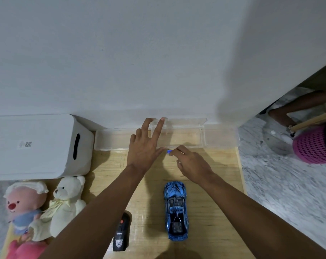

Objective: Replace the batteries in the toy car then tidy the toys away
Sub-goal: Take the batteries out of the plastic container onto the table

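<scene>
Table (pixel 205 212): set against the wall (pixel 121 53). Along its far edge, clear tray (pixel 186 135), lying lengthwise. Left of the tray, storage box (pixel 37 146). Before the box, two plush toys side by side: pink doll (pixel 24 202) left, bear (pixel 68 202) right. Toy car (pixel 176 210) on the table, near side, nose toward the tray. Remote control (pixel 121 234) left of the car. Basket (pixel 315 146) on the floor, far right.

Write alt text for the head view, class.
Two hands reach over a wooden table toward clear trays by the wall: left hand spread open, right hand pinching a small blue item. A blue toy car sits nearer.
</scene>
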### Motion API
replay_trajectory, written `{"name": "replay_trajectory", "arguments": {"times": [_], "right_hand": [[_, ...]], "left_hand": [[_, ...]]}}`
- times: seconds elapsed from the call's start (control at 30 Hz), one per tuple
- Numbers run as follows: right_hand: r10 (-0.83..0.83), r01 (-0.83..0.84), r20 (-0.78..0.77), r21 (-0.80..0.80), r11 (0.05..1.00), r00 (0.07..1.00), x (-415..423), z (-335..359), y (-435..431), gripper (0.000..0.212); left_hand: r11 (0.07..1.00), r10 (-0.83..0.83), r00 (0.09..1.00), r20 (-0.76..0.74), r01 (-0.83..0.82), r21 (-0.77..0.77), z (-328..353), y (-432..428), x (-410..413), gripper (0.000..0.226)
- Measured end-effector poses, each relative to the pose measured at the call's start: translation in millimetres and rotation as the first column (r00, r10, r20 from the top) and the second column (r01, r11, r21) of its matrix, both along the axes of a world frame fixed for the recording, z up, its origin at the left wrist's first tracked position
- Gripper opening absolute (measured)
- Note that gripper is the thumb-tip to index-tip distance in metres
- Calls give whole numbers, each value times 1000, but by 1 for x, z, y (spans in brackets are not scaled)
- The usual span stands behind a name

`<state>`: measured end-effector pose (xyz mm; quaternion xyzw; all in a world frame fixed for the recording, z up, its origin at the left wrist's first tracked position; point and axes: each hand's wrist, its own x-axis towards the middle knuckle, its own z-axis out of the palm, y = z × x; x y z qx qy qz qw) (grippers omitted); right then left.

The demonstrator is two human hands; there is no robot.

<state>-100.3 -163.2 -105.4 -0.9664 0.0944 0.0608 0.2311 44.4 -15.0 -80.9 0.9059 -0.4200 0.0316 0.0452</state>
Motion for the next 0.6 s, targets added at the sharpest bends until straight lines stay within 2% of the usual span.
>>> {"name": "replay_trajectory", "arguments": {"times": [0.07,0.17,0.27,0.43,0.6], "right_hand": [[-49,50,39,-29,998,998,-6,4,1,32],[-142,141,49,34,989,989,-18,6,2,26],[-132,129,39,68,989,990,-30,0,-3,29],[-36,36,29,3,999,999,-42,-15,-12,40],[-82,79,44,80,994,996,-45,-10,-16,47]], "left_hand": [[1000,-4,1000,-8,4,-3,-1,1,0,107],[1000,-8,1000,-6,8,-13,-2,1,0,106],[1000,-8,1000,-10,8,-22,-3,1,0,106],[1000,-9,1000,-22,8,-20,-3,1,-2,105],[999,-13,999,-33,11,-42,-3,1,-2,102]]}}
